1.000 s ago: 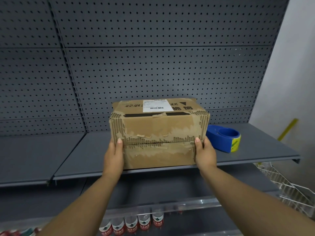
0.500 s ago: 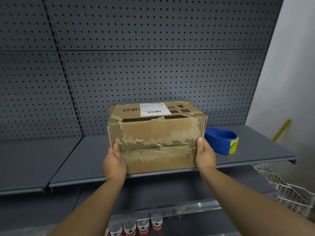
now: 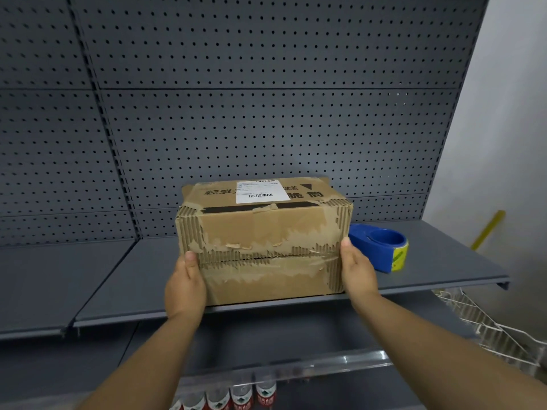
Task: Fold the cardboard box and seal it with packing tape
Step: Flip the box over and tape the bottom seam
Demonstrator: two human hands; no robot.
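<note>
1. Cardboard box (image 3: pixel 266 241), worn and stripped of its outer paper in patches, is standing on the grey shelf (image 3: pixel 118 285) between the two hands. Its front face is turning toward the person, and the flap seam is running across that face from one hand to the other.
2. Left hand (image 3: pixel 185 287) is clasping the box's left front corner. The thumb is lying up the front face, and the other fingers are reaching round the side wall, hidden there.
3. Right hand (image 3: pixel 359 272) is mirroring this on the right front corner, thumb tip resting near the seam's end. Both hands are thus clamping the box from opposite sides.
4. This two-sided hold is probably squaring the box and pressing the flaps together, so that the seam is lying closed for taping. No fresh strip is yet showing across it.
5. Blue tape dispenser (image 3: pixel 381 247) is lying just beyond the right hand, close beside the box's right wall, likely so that this hand is reaching it easily.
6. Bottles (image 3: pixel 239 395) are standing below the forearms.
</note>
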